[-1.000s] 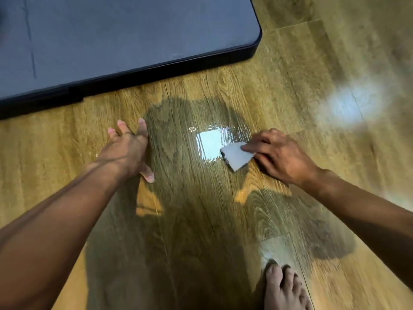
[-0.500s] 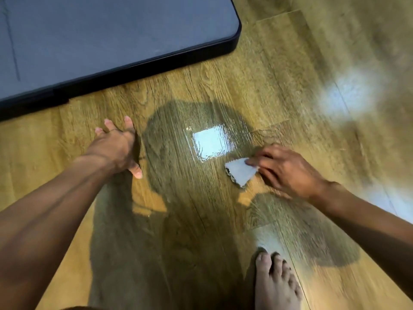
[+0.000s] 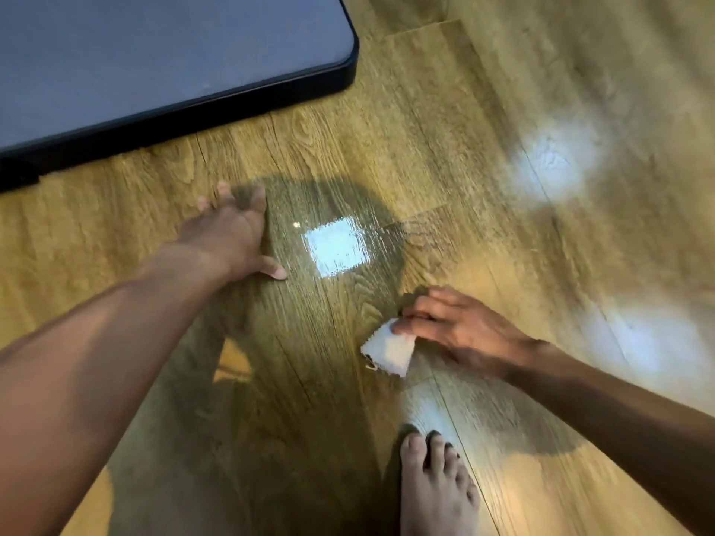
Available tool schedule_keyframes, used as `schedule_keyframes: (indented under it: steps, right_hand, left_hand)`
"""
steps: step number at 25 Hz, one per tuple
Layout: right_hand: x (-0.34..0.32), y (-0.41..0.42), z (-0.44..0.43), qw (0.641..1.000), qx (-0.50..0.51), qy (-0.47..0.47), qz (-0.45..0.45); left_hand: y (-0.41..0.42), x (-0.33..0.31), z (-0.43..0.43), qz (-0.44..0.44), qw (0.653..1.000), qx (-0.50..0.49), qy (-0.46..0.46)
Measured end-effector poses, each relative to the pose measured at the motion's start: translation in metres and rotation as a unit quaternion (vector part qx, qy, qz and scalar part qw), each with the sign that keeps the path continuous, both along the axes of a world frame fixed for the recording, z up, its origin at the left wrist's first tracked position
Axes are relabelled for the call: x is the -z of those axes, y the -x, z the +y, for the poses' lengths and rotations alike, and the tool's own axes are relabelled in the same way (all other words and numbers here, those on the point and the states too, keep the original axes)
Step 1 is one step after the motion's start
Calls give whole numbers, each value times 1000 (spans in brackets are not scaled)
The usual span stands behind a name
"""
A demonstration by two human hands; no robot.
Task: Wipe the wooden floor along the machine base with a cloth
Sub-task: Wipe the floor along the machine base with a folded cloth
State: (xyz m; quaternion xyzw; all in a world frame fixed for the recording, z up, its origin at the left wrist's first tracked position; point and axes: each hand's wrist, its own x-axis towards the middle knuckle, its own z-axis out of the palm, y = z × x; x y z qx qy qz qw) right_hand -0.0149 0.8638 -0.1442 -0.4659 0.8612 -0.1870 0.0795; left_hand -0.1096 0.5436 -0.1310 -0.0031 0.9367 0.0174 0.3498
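Head view is showing the right hand (image 3: 456, 330) pinching a small white cloth (image 3: 389, 350) against the wooden floor (image 3: 425, 148). Its fingers (image 3: 425, 315) are curling over the cloth's far edge while the near corner is lying loose on the boards. The cloth is sitting near the person, a little right of centre, well apart from the dark machine base (image 3: 174, 52) at the far left. The left hand (image 3: 228, 237) is pressing flat on the floor, fingers spread and gripping nothing, and seems to be bracing the body between the base and a glossy, wet-looking patch (image 3: 334, 249). A bare foot (image 3: 433, 489) is standing just near of the cloth.

Judging from this, the wipe is working an area away from the base, so the stroke is probably calling for a reach far and left, through the shiny patch and up to the black edge. Spreading more of the hand over the cloth should be giving wider contact than a pinch at one edge. Overlapping passes running along the boards, parallel to the base, look likeliest to be leaving no streaks. The bracing hand and the foot are looking close to the sheen, so slipping or printing fresh marks is the risk worth minding.
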Motion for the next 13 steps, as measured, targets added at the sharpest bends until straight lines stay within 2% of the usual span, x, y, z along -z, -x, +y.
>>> schedule_keyframes:
  steps: [3,6,9,11,13]
  right_hand:
    - [5,52,-29,991,131,18,3]
    - [5,19,-27,981,193,11,-27]
    - [-2,-16,-5,994,87,2,-59]
    - [-3,22,-8,998,31,-7,-53]
    - [-1,83,-30,998,51,-17,-27]
  left_hand:
    - [1,5,8,-4,1000,-22,-1]
    - [3,2,8,-14,999,-31,-11]
    - [6,0,11,-41,998,-36,-9]
    - [6,-2,13,-48,998,-32,-7]
    - [6,-3,14,-50,998,-37,-10]
